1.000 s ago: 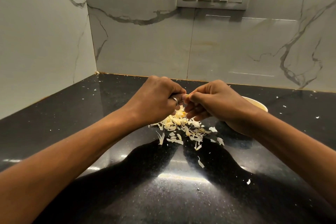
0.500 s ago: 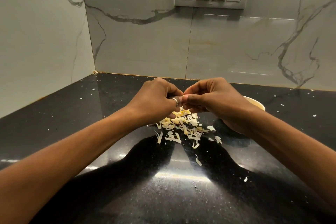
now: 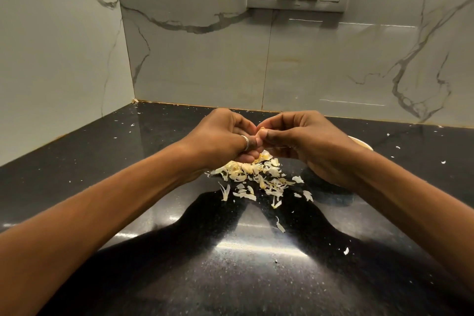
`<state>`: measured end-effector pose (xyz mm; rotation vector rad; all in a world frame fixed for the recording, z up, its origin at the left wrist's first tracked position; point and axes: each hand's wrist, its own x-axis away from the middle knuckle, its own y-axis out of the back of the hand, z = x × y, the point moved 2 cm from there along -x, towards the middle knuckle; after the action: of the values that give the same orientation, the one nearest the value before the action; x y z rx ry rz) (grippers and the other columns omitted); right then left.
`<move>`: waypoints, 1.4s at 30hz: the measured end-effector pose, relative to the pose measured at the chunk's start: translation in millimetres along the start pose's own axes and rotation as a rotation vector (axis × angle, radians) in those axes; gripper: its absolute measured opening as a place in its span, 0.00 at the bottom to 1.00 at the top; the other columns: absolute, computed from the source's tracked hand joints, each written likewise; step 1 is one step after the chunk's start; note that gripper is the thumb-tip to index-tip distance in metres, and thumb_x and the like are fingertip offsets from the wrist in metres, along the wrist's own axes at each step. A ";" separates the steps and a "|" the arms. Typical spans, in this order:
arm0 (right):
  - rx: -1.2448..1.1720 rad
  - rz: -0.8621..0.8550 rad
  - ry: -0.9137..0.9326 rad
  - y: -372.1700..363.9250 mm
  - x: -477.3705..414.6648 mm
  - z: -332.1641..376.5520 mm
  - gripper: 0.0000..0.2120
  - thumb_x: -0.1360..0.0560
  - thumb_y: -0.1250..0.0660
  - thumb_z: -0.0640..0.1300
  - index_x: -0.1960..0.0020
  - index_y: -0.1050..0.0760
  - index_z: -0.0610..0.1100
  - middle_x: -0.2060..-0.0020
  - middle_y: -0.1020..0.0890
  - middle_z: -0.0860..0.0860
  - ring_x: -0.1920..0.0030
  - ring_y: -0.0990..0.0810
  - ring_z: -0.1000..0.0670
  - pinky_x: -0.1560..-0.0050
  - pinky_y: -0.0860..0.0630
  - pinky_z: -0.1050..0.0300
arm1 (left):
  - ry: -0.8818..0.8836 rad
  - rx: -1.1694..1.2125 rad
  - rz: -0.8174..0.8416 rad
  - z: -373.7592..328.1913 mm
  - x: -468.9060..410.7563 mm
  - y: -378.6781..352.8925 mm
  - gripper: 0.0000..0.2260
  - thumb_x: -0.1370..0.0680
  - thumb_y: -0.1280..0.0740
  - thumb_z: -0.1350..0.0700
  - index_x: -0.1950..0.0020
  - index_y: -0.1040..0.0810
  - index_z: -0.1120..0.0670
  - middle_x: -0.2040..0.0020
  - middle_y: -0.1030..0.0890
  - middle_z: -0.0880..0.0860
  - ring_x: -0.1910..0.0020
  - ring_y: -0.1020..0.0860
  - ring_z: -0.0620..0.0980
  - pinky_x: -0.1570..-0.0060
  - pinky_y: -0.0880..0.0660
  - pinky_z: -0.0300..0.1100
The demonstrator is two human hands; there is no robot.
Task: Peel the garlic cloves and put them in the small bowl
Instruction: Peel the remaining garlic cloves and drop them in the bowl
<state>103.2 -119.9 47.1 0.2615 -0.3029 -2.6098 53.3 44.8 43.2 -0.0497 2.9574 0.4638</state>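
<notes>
Both hands were held together above the black counter (image 3: pixel 102 161), fingertips meeting. The left hand (image 3: pixel 220 136), with a ring (image 3: pixel 245 141) on it, and the right hand (image 3: pixel 307 141) both pinched one garlic clove (image 3: pixel 261 131), with only a pale sliver of it showing. A heap of papery peels (image 3: pixel 256 174) lay on the counter right under them. The small bowl (image 3: pixel 364 143) sat mostly hidden behind the right wrist, just its rim peeking out, so its contents couldn't be made out

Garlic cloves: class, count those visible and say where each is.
1: a garlic clove pinched between the left hand and right hand, above the peels. More may lie hidden in the small bowl behind the right hand.
</notes>
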 end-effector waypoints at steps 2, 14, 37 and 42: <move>-0.001 0.012 -0.011 -0.8 -0.2 -0.5 0.06 0.22 0.30 0.38 0.47 0.18 0.39 0.55 0.13 0.44 0.56 0.17 0.50 0.56 0.21 0.59 | -0.027 -0.028 0.009 -0.4 1.0 -0.4 0.09 0.23 0.30 0.66 0.44 0.23 0.61 0.60 0.15 0.60 0.63 0.16 0.49 0.62 0.17 0.39; 0.055 -0.101 0.037 0.2 2.4 4.7 0.04 0.21 0.32 0.37 0.48 0.20 0.39 0.55 0.15 0.42 0.56 0.17 0.49 0.59 0.19 0.62 | -0.232 -0.627 -0.106 -0.1 1.7 3.5 0.05 0.21 0.29 0.50 0.51 0.15 0.49 0.65 0.15 0.45 0.66 0.18 0.43 0.60 0.18 0.45; 0.131 -0.018 0.082 -7.4 5.8 7.7 0.06 0.23 0.31 0.32 0.47 0.19 0.37 0.53 0.14 0.40 0.53 0.14 0.45 0.53 0.17 0.59 | -0.139 -0.161 -0.161 -1.3 1.5 4.9 0.02 0.22 0.29 0.59 0.55 0.17 0.55 0.55 0.16 0.55 0.55 0.17 0.51 0.65 0.19 0.41; 0.106 -0.016 0.068 -7.4 6.1 8.7 0.06 0.23 0.31 0.32 0.47 0.19 0.35 0.52 0.15 0.39 0.54 0.15 0.48 0.56 0.18 0.62 | -0.153 -0.153 -0.156 -2.1 2.7 4.8 0.06 0.21 0.30 0.60 0.58 0.17 0.53 0.58 0.16 0.55 0.57 0.17 0.51 0.66 0.19 0.41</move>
<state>92.5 -115.1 52.7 0.3900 -0.4170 -2.5977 50.0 48.7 46.1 -0.2486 2.7375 0.6394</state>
